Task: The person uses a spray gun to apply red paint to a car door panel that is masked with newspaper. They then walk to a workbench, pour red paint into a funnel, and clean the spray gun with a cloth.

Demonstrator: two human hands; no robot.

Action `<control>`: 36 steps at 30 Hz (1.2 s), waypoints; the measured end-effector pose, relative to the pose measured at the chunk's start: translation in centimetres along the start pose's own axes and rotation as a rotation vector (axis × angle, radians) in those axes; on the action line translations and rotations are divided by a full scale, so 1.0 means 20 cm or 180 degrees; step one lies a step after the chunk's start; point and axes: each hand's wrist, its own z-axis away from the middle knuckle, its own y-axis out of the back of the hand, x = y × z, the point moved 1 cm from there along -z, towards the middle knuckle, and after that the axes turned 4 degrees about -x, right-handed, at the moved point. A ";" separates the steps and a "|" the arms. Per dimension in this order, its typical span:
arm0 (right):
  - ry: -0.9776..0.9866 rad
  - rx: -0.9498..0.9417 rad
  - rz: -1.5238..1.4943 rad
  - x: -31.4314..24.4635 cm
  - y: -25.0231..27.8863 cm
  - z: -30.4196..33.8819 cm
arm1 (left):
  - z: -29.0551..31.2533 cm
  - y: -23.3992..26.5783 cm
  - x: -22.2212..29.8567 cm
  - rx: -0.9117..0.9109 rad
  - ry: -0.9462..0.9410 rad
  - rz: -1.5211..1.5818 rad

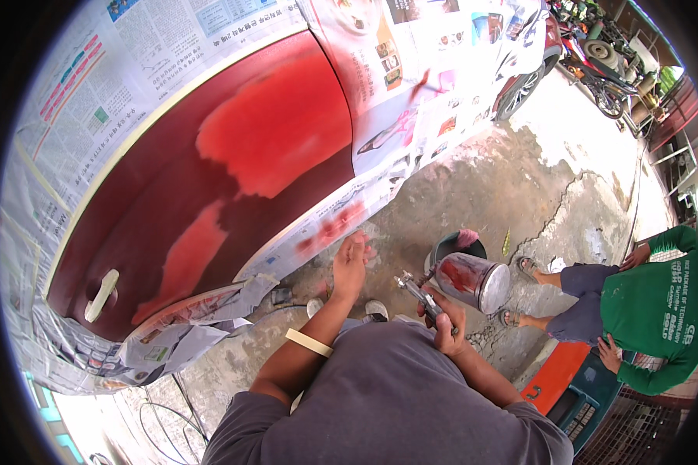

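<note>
The largest place is taken by a car (221, 190), covered with newspaper (151, 66) around a dark red panel (151, 198). On this panel, bright red paint (279, 136) is spread, mostly toward its upper right corner. Beside the car's lower edge, a concrete floor (520, 186) is seen. At the right side of the floor, a person in a green shirt (651, 298) is standing. A bucket (465, 239) is placed on the floor, and in front of it a silver canister (467, 280) with red stains is seen. The left hand (350, 262) is raised near the panel's lower edge, its fingers bent; how far they are closed cannot be told. By the right hand (447, 319), a spray gun (419, 294) is gripped, between the panel's lower edge and the canister. A cream ring (309, 342) is worn around the left forearm.
</note>
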 end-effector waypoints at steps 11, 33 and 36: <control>0.0037 -0.0002 0.0114 0.00 -0.01 0.01 | 0.02 -0.01 0.01 -0.0055 0.0135 0.0079; -0.0003 0.0049 0.0022 -0.01 -0.01 0.01 | 0.04 0.00 0.03 -0.0012 0.0127 0.0032; -0.0011 0.0055 0.0016 -0.01 -0.02 0.01 | 0.04 0.00 0.02 -0.0036 0.0112 0.0028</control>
